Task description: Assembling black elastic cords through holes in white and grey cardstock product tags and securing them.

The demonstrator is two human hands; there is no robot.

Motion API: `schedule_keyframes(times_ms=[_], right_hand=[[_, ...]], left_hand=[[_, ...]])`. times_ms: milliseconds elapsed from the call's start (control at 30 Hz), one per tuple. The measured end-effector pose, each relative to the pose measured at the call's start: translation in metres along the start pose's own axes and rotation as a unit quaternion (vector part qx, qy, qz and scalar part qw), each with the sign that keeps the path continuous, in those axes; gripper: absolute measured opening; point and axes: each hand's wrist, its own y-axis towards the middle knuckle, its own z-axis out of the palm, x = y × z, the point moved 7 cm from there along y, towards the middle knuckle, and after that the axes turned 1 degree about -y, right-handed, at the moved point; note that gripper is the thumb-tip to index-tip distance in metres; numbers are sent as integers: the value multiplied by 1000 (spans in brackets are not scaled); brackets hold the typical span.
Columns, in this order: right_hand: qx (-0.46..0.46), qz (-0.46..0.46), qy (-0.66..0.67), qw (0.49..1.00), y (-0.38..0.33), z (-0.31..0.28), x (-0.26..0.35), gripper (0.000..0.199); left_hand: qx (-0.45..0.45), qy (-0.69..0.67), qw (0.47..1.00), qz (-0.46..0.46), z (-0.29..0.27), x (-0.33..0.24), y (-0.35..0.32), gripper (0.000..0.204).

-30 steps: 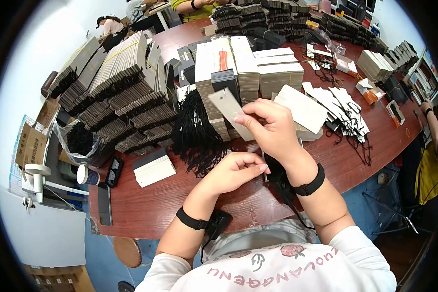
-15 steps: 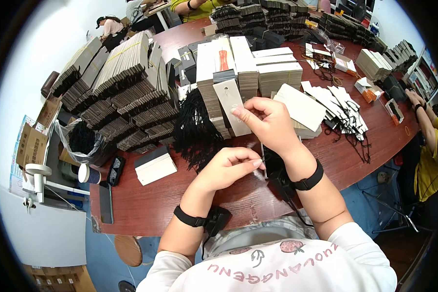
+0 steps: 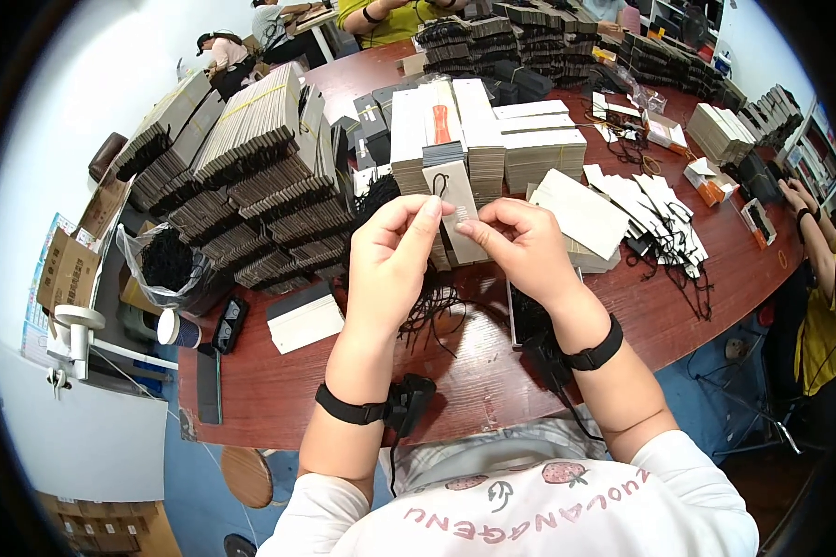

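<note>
A pale card hang tag (image 3: 462, 192) stands tilted in front of the stacks, its lower part pinched between the thumb and fingers of my right hand (image 3: 527, 243). A thin black cord (image 3: 439, 182) loops at the tag's hole and runs down towards my left hand (image 3: 395, 255). That hand is closed in a pinch at the tag's left edge, apparently on the cord; the fingertips hide its end. Beneath and behind my left hand hangs a bundle of loose black cords (image 3: 441, 311), partly covered by the hand.
Tall stacks of corded tags (image 3: 251, 121) rise at the left. White tag stacks (image 3: 543, 158) stand behind my hands, an orange-red tool (image 3: 440, 123) among them. Strung tags (image 3: 650, 213) lie at the right. A paper cup (image 3: 178, 329) is near the left edge. Another person's hands (image 3: 797, 197) work at far right.
My left hand has risen from above the table's near part to the tag's upper part. A black cord loop now shows at the hole, which was bare. My right hand still holds the tag.
</note>
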Motion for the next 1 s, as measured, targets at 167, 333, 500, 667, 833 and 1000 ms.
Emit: schedule_keyframes(times_ms=[167,333,500,667,833,1000], right_hand=[[-4,-38,-15,999,-1,1,5,21],[-4,-33,-6,999,0,1,7,22],[1,-45,-29,999,-1,2,7,21],[-86,-56,-33,994,-8,1,15,16],[-51,-99,-76,991,-11,7,15,14],[-94,-72,-43,992,-14,7,12,25]], left_hand=[[43,-38,998,1,6,-2,-5,18],[26,-105,992,-60,10,5,-5,17],[-17,-132,984,-115,-1,28,-6,17],[-102,-24,994,1,-8,38,-14,18],[-124,165,969,136,-14,38,-25,20],[-132,279,936,168,-6,23,-32,20]])
